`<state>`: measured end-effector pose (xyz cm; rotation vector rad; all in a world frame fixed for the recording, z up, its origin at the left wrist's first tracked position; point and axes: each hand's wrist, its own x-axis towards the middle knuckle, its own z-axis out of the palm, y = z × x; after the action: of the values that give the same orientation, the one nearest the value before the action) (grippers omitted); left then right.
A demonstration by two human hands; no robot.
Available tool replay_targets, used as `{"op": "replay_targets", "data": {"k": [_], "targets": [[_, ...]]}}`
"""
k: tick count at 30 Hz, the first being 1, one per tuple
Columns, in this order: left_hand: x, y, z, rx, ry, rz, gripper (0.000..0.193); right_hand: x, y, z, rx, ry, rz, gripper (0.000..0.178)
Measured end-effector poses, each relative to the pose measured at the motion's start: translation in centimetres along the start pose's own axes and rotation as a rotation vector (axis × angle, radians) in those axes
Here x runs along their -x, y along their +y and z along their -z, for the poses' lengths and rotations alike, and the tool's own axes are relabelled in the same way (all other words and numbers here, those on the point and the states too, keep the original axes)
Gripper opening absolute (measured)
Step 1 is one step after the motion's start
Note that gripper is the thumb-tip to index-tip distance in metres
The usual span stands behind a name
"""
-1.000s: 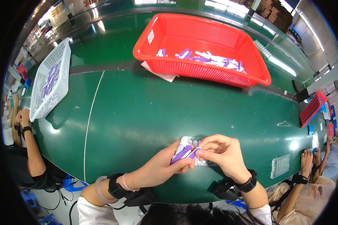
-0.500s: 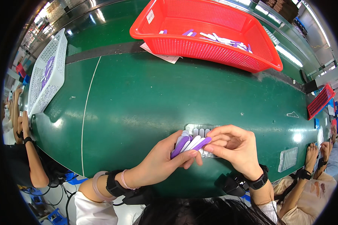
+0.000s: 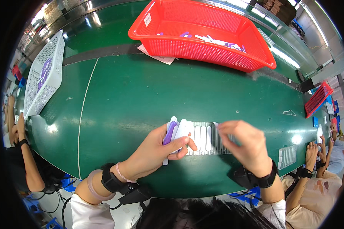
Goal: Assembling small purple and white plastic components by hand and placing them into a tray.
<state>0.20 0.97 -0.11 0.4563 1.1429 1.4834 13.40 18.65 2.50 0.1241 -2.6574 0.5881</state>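
My left hand (image 3: pixel 154 147) is closed round a bunch of slim, round-ended white and purple sticks (image 3: pixel 182 128), their ends poking out above and below the fingers. Right beside it lies a clear ribbed tray (image 3: pixel 218 147) on the green table, with several white sticks lying side by side in its grooves; its left end is hidden behind the bunch. Over the tray's right part is my right hand (image 3: pixel 246 143), blurred, its thumb and fingers drawn together. A thin pale tip shows at those fingertips, too smeared to name.
A red perforated basket (image 3: pixel 206 53) with loose white and purple sticks stands at the back. A white basket (image 3: pixel 46 84) holding purple pieces is at the left. Another clear tray (image 3: pixel 287 157) lies to the right, near a red basket (image 3: pixel 318 100). Other people sit at both sides.
My right hand has moved away from the bunch, out to the right over the tray. My left hand has shifted slightly left, its sticks now more upright, uncovering more of the tray.
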Motion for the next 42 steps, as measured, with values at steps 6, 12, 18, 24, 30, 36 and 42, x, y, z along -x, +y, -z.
{"op": "replay_targets", "data": {"k": [6,12,18,24,30,36,42], "targets": [[-0.2,-0.4,0.5,0.025,-0.075,-0.007,0.019,2.1,-2.5,-0.2,0.374,-0.314,0.186,0.033],[0.0,-0.5,-0.2,0.205,-0.063,-0.028,0.022,2.6,-3.3,0.8,0.329,-0.311,0.147,0.032],[0.4,-0.7,-0.5,-0.083,-0.253,-0.076,0.025,-0.4,-2.2,-1.7,-0.968,-0.028,-0.658,0.031],[0.2,-0.7,-1.0,-0.159,-0.216,-0.103,0.028,-0.4,-2.3,-2.0,-1.036,-0.018,-0.703,0.020],[0.7,-0.4,-1.1,-0.263,-0.131,0.012,0.023,-0.6,-2.5,-2.8,-1.175,-0.073,-0.791,0.019],[0.5,-0.7,-0.9,-0.269,-0.205,0.009,0.022,-0.6,-2.4,-2.2,-1.026,-0.065,-0.879,0.017],[0.6,-0.9,-0.7,-0.281,-0.163,-0.085,0.022,-0.2,-2.4,-2.6,-1.105,-0.023,-0.863,0.020]]}}
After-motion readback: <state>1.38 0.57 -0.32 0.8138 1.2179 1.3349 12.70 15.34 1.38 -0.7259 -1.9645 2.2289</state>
